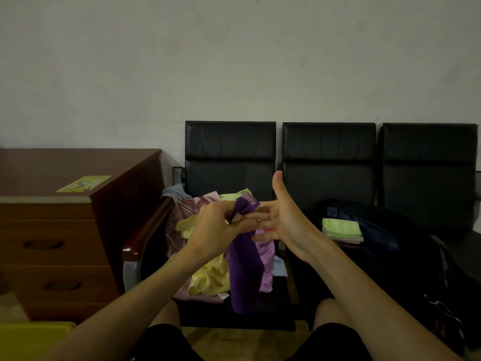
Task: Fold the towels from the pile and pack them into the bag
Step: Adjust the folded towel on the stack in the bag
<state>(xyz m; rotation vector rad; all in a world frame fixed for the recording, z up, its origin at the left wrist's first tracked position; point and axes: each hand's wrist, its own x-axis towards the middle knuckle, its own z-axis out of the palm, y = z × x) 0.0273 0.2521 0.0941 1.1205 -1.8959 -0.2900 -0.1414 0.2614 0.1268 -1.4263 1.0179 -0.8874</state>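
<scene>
A dark purple towel (246, 272) hangs down in front of the left seat, and my left hand (218, 226) pinches its top edge. My right hand (282, 217) is beside it with straight fingers and the thumb up, its fingertips touching the cloth near the top. Behind the purple towel lies the pile of towels (208, 277) on the left seat, in yellow, pink and patterned maroon. On the middle seat a dark bag (377, 230) lies open, with a stack of folded towels (341, 227) in its mouth, a green one on top.
A row of three black chairs (329, 152) stands against the wall. A brown wooden drawer cabinet (59, 230) stands to the left, with a yellow-green card (83, 183) on its top. A yellow object (31, 337) sits at the bottom left. My knees are at the bottom.
</scene>
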